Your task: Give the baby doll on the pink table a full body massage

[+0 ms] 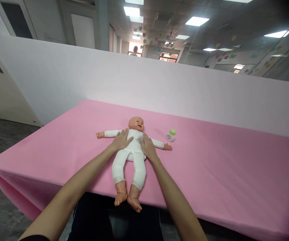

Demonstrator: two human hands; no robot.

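A baby doll [134, 142] with a white cloth body lies on its back, arms spread, its head away from me and its feet over the near table edge. My left hand [121, 140] rests flat on the left side of its chest, fingers stretched out. On the other side of the chest lies my right hand [148, 146], also flat with its fingers extended. Neither hand grasps anything. Just beyond the doll's arm on the right stands a small white bottle [171, 135] with a green cap, apart from both hands.
A pink cloth [222, 174] covers the table and hangs over its near left corner. Behind the table runs a low white wall [159, 83]. A door [4, 87] is at the left, and a person [134, 51] shows far off beyond the wall.
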